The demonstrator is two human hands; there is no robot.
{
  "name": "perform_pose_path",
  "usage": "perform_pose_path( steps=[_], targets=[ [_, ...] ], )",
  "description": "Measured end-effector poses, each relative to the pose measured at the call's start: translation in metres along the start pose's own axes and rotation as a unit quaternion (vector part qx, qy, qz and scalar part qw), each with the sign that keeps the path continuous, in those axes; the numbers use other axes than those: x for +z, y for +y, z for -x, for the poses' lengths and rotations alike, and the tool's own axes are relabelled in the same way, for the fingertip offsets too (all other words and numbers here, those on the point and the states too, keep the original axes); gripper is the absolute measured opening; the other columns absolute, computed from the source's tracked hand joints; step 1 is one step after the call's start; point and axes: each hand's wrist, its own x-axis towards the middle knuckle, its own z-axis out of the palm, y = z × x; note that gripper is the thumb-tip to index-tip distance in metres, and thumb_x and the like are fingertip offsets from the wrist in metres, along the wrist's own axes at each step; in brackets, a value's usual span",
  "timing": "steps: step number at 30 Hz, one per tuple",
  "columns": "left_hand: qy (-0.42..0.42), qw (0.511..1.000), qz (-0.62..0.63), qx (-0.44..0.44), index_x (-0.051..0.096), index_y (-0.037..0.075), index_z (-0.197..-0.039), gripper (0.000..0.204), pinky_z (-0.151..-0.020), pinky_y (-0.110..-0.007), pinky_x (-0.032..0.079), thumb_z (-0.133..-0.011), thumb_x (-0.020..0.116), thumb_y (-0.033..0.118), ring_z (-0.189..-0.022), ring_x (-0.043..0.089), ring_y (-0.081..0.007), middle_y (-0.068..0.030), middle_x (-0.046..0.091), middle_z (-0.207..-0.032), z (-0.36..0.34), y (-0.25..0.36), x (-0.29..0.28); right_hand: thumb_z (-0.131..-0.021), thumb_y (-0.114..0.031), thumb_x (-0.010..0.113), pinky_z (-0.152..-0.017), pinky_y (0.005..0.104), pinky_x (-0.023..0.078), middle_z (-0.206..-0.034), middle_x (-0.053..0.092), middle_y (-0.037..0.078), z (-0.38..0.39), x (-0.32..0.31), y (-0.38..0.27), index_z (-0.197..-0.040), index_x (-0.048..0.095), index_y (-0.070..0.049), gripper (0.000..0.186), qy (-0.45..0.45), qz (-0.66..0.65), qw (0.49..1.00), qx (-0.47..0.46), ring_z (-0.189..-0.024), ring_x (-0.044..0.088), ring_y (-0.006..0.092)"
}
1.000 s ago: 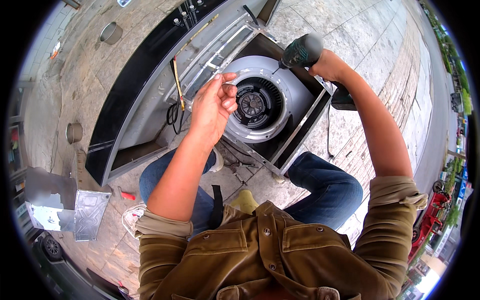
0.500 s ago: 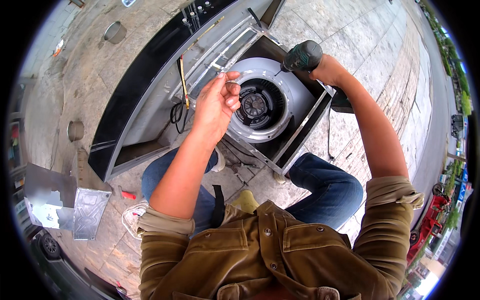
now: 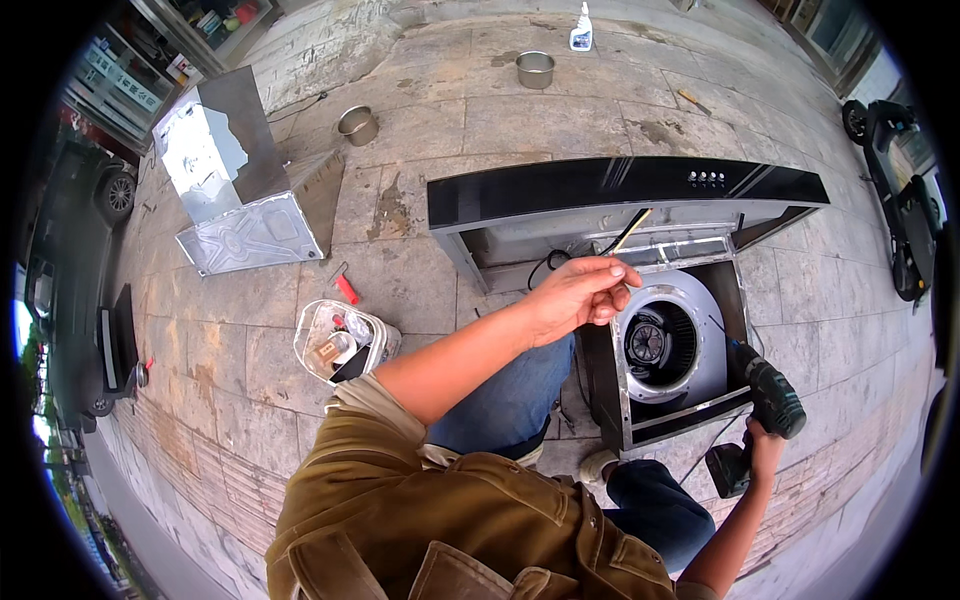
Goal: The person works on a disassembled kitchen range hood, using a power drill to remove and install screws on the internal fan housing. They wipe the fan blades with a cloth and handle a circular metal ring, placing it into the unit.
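A range hood lies on the stone paving with its black glass front panel (image 3: 620,180) on the far side. Its open metal body shows the round grey blower housing (image 3: 690,345). My left hand (image 3: 580,295) hovers over the housing's upper left rim, thumb and fingertips pinched together. I cannot make out whether anything small sits between them. My right hand (image 3: 765,445) grips a dark cordless drill (image 3: 772,398) at the housing's near right corner, bit pointing towards the blower. Black and yellow wires (image 3: 625,235) run inside the hood behind my left hand.
A clear plastic tub (image 3: 335,340) of small parts stands left of my knee, a red tool (image 3: 345,288) beyond it. Removed sheet-metal covers (image 3: 240,200) lie at the far left. Two metal bowls (image 3: 357,125) (image 3: 535,68) and a white bottle (image 3: 582,28) sit farther off. A scooter (image 3: 900,200) is parked right.
My view has swung round, so the hood now lies across the picture. The drill has come off the blower's rim and sits beside the housing. My left hand stays pinched over the blower.
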Motion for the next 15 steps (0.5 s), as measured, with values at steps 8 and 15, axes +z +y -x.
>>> perform_pose_path(
  steps=[8, 15],
  targets=[
    [0.451, 0.891, -0.044, -0.009, 0.059, 0.008, -0.091, 0.016, -0.061, -0.025, 0.043, -0.092, 0.048, 0.019, -0.065, 0.052, -0.0092, -0.0002, 0.058, -0.077, 0.142, -0.090, -0.240, -0.080, -0.010, 0.063, -0.059, 0.0248, 0.037, -0.072, 0.051, 0.001, 0.124, -0.005, -0.006, -0.096, 0.057, -0.004, 0.018, 0.034, -0.323, 0.945, -0.039, -0.062, 0.045, 0.0109],
    [0.622, 0.775, 0.066, -0.090, 0.059, 0.010, -0.098, 0.016, -0.065, -0.031, 0.044, -0.087, 0.050, 0.019, -0.075, 0.057, -0.0128, -0.0029, 0.063, -0.086, 0.206, -0.226, -0.408, -0.084, -0.011, 0.060, -0.063, 0.0257, 0.037, -0.076, 0.048, 0.003, 0.172, 0.002, -0.028, -0.114, 0.047, 0.002, 0.035, -0.026, -0.340, 0.936, -0.093, -0.067, 0.042, 0.0117]
  ],
)
